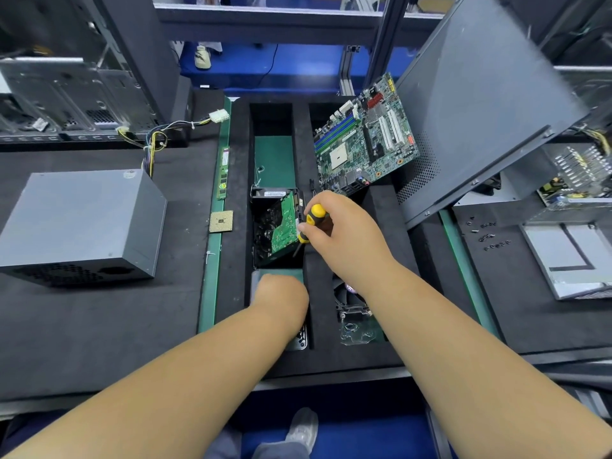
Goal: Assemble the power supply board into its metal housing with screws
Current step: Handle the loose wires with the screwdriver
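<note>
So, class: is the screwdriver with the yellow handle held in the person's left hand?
No: the right hand grips the yellow-handled screwdriver, while the left hand reaches down into the foam tray.

I see the closed grey metal housing [82, 223] of a power supply sitting flat on the dark worktop at far left, vent holes on its near face, a bundle of coloured wires [155, 140] leaving its far corner toward a white connector [219, 115]. At far right an open power supply board [576, 173] with yellow and metal parts sits in a tray, partly hidden by a leaning panel. Small dark screws [490, 235] lie loose on the mat near it. A yellow-and-black screwdriver [309, 223] stands tilted in the middle, tip down.
</note>
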A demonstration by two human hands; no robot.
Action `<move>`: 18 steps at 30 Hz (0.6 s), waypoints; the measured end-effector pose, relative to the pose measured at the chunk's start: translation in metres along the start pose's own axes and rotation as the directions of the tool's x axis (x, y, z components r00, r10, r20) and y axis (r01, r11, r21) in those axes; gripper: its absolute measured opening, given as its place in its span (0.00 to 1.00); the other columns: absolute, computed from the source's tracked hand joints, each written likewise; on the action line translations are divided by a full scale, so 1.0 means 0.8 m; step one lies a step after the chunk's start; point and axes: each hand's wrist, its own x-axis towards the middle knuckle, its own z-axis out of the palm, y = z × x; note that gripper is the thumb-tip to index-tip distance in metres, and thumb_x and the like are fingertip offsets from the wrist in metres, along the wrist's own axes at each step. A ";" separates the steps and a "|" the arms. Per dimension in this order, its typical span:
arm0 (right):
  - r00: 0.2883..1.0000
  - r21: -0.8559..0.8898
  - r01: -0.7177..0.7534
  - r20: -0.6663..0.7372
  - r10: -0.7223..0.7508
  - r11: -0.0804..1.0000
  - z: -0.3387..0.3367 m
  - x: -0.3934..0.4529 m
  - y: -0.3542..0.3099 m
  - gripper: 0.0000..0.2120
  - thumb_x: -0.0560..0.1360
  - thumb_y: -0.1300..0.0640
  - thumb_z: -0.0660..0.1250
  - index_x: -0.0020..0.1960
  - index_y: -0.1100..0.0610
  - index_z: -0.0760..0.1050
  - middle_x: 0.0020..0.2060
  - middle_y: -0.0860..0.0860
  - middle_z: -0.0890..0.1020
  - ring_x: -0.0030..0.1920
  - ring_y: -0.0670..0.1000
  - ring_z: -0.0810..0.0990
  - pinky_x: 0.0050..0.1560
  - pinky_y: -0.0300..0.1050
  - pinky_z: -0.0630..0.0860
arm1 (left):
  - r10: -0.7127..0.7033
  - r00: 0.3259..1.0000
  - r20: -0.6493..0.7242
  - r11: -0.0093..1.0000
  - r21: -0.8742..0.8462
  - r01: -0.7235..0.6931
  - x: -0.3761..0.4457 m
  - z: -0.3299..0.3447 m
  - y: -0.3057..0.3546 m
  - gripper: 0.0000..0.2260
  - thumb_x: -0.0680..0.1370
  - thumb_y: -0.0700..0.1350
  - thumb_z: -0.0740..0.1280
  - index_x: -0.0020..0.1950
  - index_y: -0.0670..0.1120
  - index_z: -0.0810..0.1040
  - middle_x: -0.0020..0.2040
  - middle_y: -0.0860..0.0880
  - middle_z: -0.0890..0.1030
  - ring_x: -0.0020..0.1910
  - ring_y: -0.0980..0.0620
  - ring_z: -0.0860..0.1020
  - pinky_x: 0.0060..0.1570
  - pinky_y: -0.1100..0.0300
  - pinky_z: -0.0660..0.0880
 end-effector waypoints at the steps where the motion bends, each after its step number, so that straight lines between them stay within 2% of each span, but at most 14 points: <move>1: 1.000 -0.001 0.001 -0.002 -0.001 1.000 -0.001 0.000 0.000 0.06 0.76 0.53 0.69 0.48 0.50 0.72 0.43 0.45 0.75 0.43 0.49 0.74 0.46 0.51 0.76 | -0.014 1.000 0.004 1.000 -0.014 0.014 0.001 0.000 -0.001 0.11 0.77 0.37 0.63 0.56 0.48 0.79 0.55 0.50 0.80 0.55 0.46 0.79 0.49 0.57 0.69; 4: 1.000 -0.003 -0.006 -0.001 0.006 1.000 -0.004 0.002 -0.001 0.06 0.76 0.53 0.69 0.48 0.50 0.72 0.44 0.46 0.76 0.43 0.50 0.75 0.46 0.51 0.76 | -0.070 0.997 -0.018 0.994 -0.089 0.068 0.001 0.003 -0.007 0.11 0.76 0.38 0.62 0.53 0.49 0.79 0.54 0.50 0.80 0.55 0.45 0.78 0.52 0.55 0.68; 6: 1.000 -0.003 -0.006 0.003 0.006 1.000 -0.005 0.003 -0.002 0.06 0.76 0.53 0.69 0.48 0.50 0.72 0.44 0.46 0.76 0.43 0.50 0.75 0.46 0.51 0.76 | -0.130 0.990 -0.051 0.978 -0.173 0.119 -0.003 0.005 -0.011 0.09 0.74 0.37 0.62 0.46 0.51 0.76 0.52 0.50 0.80 0.55 0.44 0.77 0.58 0.50 0.67; 8: 1.000 -0.007 -0.004 0.003 0.004 1.000 -0.006 0.004 -0.002 0.06 0.76 0.53 0.69 0.48 0.50 0.72 0.44 0.46 0.76 0.43 0.49 0.75 0.45 0.50 0.76 | -0.153 0.987 -0.048 0.966 -0.216 0.140 -0.004 0.008 -0.013 0.09 0.74 0.36 0.61 0.43 0.51 0.74 0.51 0.49 0.80 0.55 0.42 0.77 0.64 0.45 0.66; 11: 1.000 -0.023 -0.002 -0.002 0.002 1.000 -0.006 0.004 -0.001 0.06 0.76 0.52 0.69 0.48 0.50 0.72 0.44 0.45 0.76 0.43 0.48 0.74 0.45 0.49 0.76 | -0.105 0.994 -0.035 0.977 -0.188 0.097 -0.002 0.013 -0.011 0.09 0.74 0.35 0.61 0.39 0.48 0.73 0.47 0.48 0.80 0.51 0.43 0.79 0.54 0.52 0.70; 13: 1.000 -0.026 -0.008 0.005 0.008 1.000 -0.005 0.005 -0.001 0.06 0.76 0.52 0.69 0.48 0.50 0.72 0.45 0.45 0.76 0.44 0.47 0.74 0.45 0.48 0.75 | -0.092 0.996 -0.016 0.982 -0.165 0.088 0.000 0.013 -0.010 0.10 0.74 0.34 0.62 0.39 0.48 0.72 0.49 0.48 0.81 0.51 0.44 0.80 0.49 0.55 0.69; 18: 1.000 -0.031 -0.003 0.013 0.004 0.999 -0.006 0.007 -0.002 0.06 0.76 0.52 0.69 0.49 0.50 0.72 0.44 0.45 0.76 0.43 0.46 0.72 0.43 0.46 0.73 | -0.116 0.993 -0.002 0.986 -0.123 0.115 0.003 0.013 -0.011 0.10 0.75 0.36 0.63 0.48 0.49 0.79 0.52 0.49 0.81 0.54 0.45 0.80 0.52 0.58 0.69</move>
